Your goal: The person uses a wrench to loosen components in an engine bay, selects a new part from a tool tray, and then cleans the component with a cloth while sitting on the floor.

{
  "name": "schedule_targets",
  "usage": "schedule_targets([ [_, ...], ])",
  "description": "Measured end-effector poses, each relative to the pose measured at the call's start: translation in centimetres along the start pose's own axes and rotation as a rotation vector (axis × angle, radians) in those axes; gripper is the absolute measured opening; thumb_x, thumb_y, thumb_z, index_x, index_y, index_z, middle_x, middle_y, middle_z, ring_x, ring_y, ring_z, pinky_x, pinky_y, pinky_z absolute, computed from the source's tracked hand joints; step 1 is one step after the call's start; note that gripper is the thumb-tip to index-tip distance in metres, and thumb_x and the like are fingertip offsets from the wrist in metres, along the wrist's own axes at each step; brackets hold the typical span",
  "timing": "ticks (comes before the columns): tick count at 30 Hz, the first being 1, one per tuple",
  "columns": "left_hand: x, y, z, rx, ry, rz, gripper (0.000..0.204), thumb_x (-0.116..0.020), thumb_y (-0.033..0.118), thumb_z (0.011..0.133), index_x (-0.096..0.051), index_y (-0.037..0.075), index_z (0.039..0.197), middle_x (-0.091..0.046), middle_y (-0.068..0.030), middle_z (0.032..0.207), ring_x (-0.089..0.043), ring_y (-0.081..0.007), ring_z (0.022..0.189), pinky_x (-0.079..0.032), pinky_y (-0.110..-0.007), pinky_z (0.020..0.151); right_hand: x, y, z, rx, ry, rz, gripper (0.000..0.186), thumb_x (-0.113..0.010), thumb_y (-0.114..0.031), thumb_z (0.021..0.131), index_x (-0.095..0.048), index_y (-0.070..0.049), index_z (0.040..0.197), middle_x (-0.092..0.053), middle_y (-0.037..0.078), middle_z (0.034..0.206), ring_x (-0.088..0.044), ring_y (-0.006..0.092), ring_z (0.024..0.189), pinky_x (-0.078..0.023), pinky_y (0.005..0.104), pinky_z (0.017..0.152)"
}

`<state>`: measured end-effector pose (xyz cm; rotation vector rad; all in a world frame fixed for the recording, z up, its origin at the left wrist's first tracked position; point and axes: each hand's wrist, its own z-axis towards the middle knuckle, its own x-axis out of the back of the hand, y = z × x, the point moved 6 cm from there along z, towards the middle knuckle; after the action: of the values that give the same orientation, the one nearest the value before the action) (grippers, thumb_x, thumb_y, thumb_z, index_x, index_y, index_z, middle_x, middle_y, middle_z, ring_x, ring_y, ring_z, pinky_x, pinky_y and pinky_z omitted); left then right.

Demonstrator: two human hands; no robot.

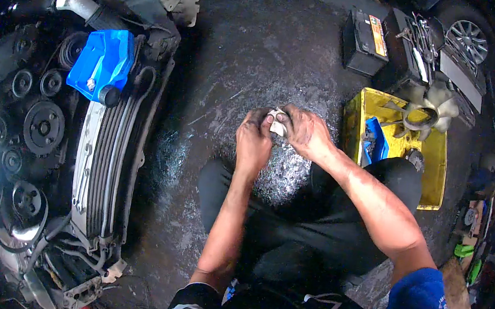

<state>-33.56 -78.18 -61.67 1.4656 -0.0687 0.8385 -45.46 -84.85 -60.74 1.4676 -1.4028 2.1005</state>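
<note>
Over the dark floor in front of my knees, both hands meet around a small pale, light-grey part (pixel 278 126). My left hand (pixel 254 136) is closed on its left side, the thumb pressed against it. From the right, my right hand (pixel 306 130) grips the same part, fingers curled over its top. Much of the part is covered by the fingers, so its exact kind cannot be made out. Dark smudges mark the skin of both hands.
To the left is an open engine bay with pulleys (pixel 44 127), a radiator (pixel 104 169) and a blue tray (pixel 103 64) resting on top. On the right, a yellow crate (pixel 353 114) bears a fan (pixel 423 116). Beyond stand a battery (pixel 365 43) and several tools (pixel 422 46).
</note>
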Motion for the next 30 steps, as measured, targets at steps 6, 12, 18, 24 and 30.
schedule_targets([
  [6, -0.7, -1.6, 0.3, 0.125, -0.054, -0.243, 0.024, -0.063, 0.017, 0.088, -0.066, -0.001, 0.104, -0.065, -0.0205, 0.103, -0.065, -0.0348, 0.092, -0.05, -0.039, 0.078, 0.4, -0.2, 0.0, 0.018, 0.071, -0.004, 0.029, -0.048, -0.029, 0.095, -0.058, -0.002, 0.101, -0.065, 0.023, 0.086, -0.064, 0.0401, 0.083, -0.051, 0.0497, 0.071],
  [12, 0.1, 0.4, -0.1, 0.113, 0.168, -0.279, 0.018, -0.066, 0.014, 0.084, -0.069, 0.0, 0.096, -0.067, -0.0192, 0.09, -0.065, -0.035, 0.081, -0.05, -0.04, 0.072, -0.1, -0.2, 0.6, 0.067, 0.157, -0.065, 0.03, -0.046, -0.029, 0.095, -0.059, -0.002, 0.096, -0.066, 0.021, 0.085, -0.065, 0.036, 0.084, -0.053, 0.0475, 0.065],
  [18, -0.8, 1.3, 0.3, 0.105, 0.265, -0.313, 0.018, -0.064, 0.015, 0.086, -0.067, -0.001, 0.094, -0.066, -0.0197, 0.091, -0.063, -0.0372, 0.083, -0.049, -0.041, 0.074, 1.9, -0.6, 1.0, -0.101, 0.225, -0.115, 0.035, -0.046, -0.035, 0.095, -0.062, -0.004, 0.088, -0.066, 0.021, 0.085, -0.065, 0.0381, 0.078, -0.051, 0.049, 0.068],
  [24, 0.1, 4.9, -0.4, 0.318, 0.268, -0.428, 0.024, -0.061, 0.022, 0.092, -0.064, 0.0, 0.101, -0.067, -0.0136, 0.089, -0.063, -0.0219, 0.082, -0.048, -0.034, 0.072, 0.7, 7.6, 1.2, -0.234, 0.251, -0.048, 0.046, -0.044, -0.039, 0.095, -0.063, 0.002, 0.099, -0.061, 0.033, 0.099, -0.06, 0.0465, 0.097, -0.047, 0.0514, 0.083],
  [30, 2.2, -1.7, 2.8, 0.445, 0.319, -1.386, 0.03, -0.054, 0.035, 0.097, -0.058, 0.006, 0.104, -0.057, -0.0014, 0.08, -0.054, -0.0117, 0.064, -0.042, -0.025, 0.053, 0.5, 7.6, 1.9, -0.511, 0.181, 0.272, 0.06, -0.04, -0.05, 0.094, -0.064, 0.004, 0.105, -0.061, 0.03, 0.108, -0.056, 0.0465, 0.106, -0.044, 0.0474, 0.092],
])
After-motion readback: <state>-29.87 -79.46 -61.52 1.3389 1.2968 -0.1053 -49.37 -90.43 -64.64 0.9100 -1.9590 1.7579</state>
